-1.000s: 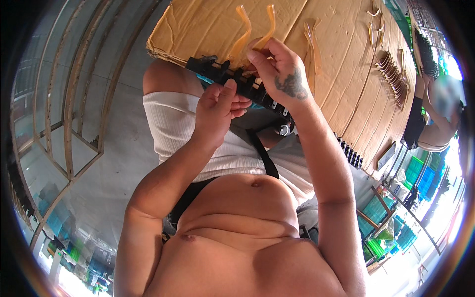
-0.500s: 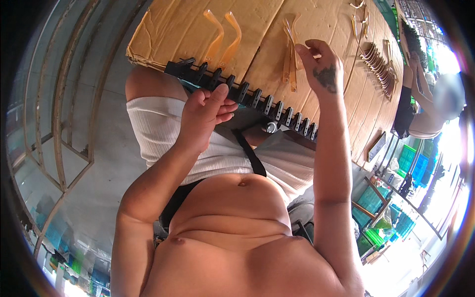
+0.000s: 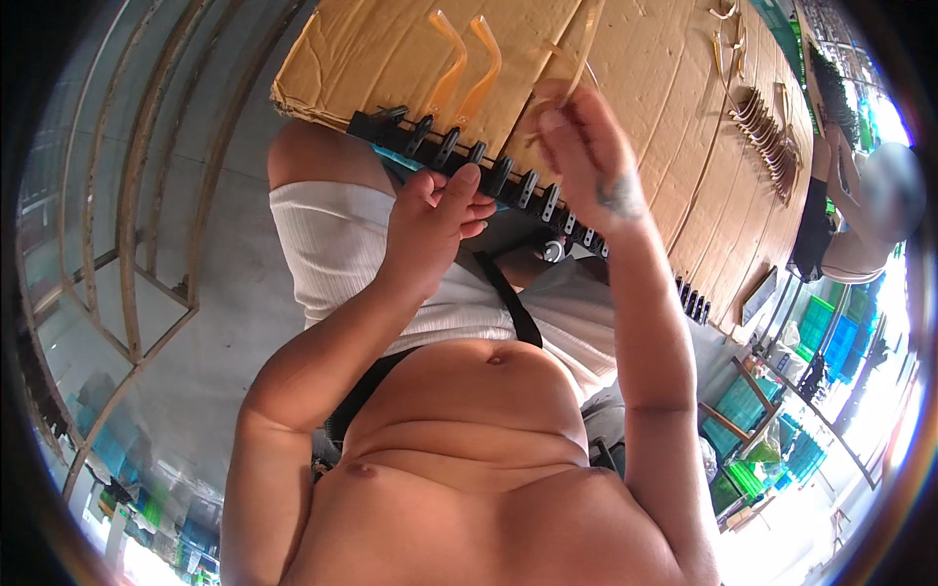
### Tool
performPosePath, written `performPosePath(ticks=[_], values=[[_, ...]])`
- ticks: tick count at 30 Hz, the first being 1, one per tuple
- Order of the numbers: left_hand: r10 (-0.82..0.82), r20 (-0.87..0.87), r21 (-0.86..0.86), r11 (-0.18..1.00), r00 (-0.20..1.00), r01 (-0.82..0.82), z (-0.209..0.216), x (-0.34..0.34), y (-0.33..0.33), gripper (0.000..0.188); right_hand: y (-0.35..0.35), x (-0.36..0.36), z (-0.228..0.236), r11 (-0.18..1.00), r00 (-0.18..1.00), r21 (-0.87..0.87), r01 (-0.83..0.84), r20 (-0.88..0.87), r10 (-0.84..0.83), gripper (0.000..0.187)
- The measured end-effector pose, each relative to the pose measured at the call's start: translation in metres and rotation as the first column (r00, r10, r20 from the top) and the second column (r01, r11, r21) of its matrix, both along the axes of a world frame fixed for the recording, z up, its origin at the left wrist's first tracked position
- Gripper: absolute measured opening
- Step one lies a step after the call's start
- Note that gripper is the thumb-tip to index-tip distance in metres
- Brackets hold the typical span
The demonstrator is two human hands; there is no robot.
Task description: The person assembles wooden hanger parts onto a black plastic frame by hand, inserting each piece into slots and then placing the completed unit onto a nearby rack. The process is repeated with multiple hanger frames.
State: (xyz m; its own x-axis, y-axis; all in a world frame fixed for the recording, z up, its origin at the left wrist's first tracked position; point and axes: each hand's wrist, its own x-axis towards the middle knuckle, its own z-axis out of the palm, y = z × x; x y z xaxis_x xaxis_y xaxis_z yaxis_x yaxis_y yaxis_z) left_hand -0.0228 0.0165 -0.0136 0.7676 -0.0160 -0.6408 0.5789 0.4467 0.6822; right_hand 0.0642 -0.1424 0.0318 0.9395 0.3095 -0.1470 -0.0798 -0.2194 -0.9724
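Observation:
A strip of black spring clips (image 3: pixel 526 186) runs along the near edge of a cardboard-covered table (image 3: pixel 391 59). Two translucent amber eyeglass temple arms (image 3: pixel 451 63) stand out from clips near its left end. My left hand (image 3: pixel 435 220) is closed at the strip, its thumb pressing the tail of a black clip (image 3: pixel 476 153). Above the strip, my right hand (image 3: pixel 586 146) pinches an amber temple arm (image 3: pixel 586 47), slightly blurred; a second thin piece crosses behind it, and I cannot tell whether that is held as well.
Farther right lies a row of curved amber pieces (image 3: pixel 764 146), with loose temple arms (image 3: pixel 728 49) beyond. More black clips (image 3: pixel 694 299) show past my right forearm. Another person (image 3: pixel 850 244) is at the far right. Metal bars (image 3: pixel 127 195) stand at the left; green and blue crates (image 3: pixel 821 327) lie right.
My right hand has moved left and nearer the strip, now with a temple arm lifted off the cardboard. My left hand remains at the clips. The whole view has shifted slightly.

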Motion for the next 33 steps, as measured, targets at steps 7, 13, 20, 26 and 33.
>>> performPosePath(ticks=[7,13,20,26,33], values=[[0.024,0.036,-0.009,1.0,0.999,-0.024,-0.001,-0.002,-0.002,0.039,0.013,0.009,-0.026,0.946,0.872,-0.319,0.05,0.476,0.115,0.012],[0.013,0.065,-0.003,1.0,0.998,-0.013,-0.005,-0.002,-0.001,0.038,0.021,0.001,-0.013,0.971,0.94,-0.239,0.005,0.331,0.077,0.011],[0.04,0.09,-0.012,0.999,0.995,-0.039,-0.011,-0.003,-0.003,0.035,0.019,0.005,-0.021,0.974,0.983,-0.223,0.04,0.182,0.001,0.019],[0.029,0.071,-0.002,1.0,0.997,-0.029,-0.009,-0.001,-0.002,0.035,0.016,0.009,-0.016,0.957,0.969,-0.289,-0.04,0.221,0.107,0.021],[0.009,-0.063,-0.056,0.998,0.998,-0.013,0.0,0.0,0.004,0.044,-0.043,0.01,0.007,0.755,0.943,-0.604,0.255,0.329,-0.055,0.027]])
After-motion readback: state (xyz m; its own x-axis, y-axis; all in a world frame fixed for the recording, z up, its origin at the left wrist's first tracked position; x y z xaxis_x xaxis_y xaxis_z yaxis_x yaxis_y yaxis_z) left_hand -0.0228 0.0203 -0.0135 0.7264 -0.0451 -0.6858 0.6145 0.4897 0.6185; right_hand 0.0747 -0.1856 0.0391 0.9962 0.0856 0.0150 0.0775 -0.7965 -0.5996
